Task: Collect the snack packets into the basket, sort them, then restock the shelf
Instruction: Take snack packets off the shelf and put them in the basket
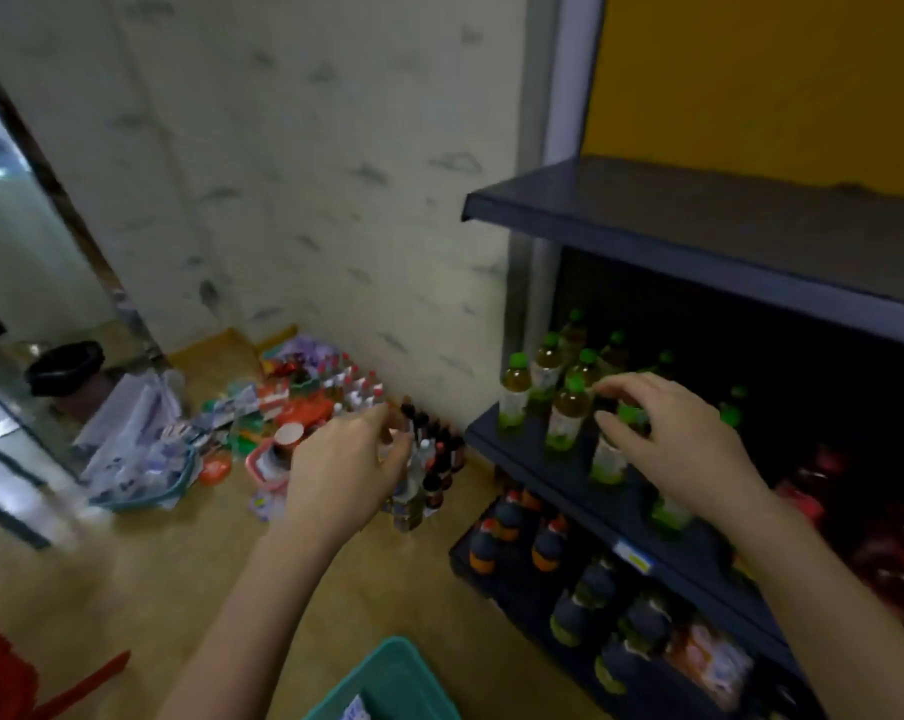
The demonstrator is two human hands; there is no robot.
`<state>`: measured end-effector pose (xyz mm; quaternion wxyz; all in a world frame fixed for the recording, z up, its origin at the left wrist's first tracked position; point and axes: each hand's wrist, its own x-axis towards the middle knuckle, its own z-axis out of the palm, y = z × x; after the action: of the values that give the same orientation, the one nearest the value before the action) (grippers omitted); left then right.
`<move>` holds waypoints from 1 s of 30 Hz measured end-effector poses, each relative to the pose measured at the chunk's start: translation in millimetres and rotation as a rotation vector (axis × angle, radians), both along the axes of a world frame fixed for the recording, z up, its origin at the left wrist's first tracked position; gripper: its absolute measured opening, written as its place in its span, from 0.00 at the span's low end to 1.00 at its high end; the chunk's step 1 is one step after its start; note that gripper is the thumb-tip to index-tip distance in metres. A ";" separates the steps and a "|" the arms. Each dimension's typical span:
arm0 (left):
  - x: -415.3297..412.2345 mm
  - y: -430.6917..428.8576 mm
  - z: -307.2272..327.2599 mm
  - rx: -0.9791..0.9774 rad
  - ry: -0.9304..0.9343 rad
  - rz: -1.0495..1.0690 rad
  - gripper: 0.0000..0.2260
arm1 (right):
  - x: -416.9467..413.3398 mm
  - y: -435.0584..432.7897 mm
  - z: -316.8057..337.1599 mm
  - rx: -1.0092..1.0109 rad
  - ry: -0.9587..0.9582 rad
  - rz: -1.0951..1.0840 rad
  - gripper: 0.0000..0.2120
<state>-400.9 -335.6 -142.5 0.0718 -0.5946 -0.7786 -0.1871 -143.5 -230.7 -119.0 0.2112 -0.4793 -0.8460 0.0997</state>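
Risk: R hand (pixel 668 439), half-curled over green-cap bottles (pixel 564 407), may topple them; can't tell if it or L hand (pixel 346 459) grips anything.

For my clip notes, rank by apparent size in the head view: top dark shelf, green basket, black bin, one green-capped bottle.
1. Top dark shelf.
2. Green basket, cropped and nearest the camera.
3. Black bin and green-capped bottle look alike; not ranked.

The left hand (pixel 343 470) and the right hand (pixel 683 444) were bare. Behind each grip the wrist and forearm ran uncovered back to the lower edge of the view. Blur hid nails, knuckle lines and any finer marks on the fingers.
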 end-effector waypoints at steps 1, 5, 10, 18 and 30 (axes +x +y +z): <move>14.6 3.8 13.3 0.024 0.013 -0.058 0.12 | 19.6 -9.5 12.3 0.021 0.002 -0.047 0.14; 77.9 11.4 44.1 0.096 0.003 -0.277 0.12 | 96.2 -55.2 34.6 0.044 -0.018 -0.254 0.15; 165.4 16.7 57.1 0.152 0.002 -0.543 0.11 | 187.5 -126.1 42.6 0.052 -0.023 -0.542 0.15; 324.8 21.3 81.4 0.246 -0.043 -0.870 0.10 | 342.8 -229.5 72.4 0.136 -0.052 -0.971 0.14; 521.7 40.4 79.2 0.287 -0.173 -0.846 0.10 | 541.0 -260.3 79.1 0.134 -0.081 -1.087 0.13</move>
<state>120.8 -295.2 -63.3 0.0054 -0.8266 -0.4367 -0.3548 397.5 -491.0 -39.9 0.2294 -0.8362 -0.4887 -0.0964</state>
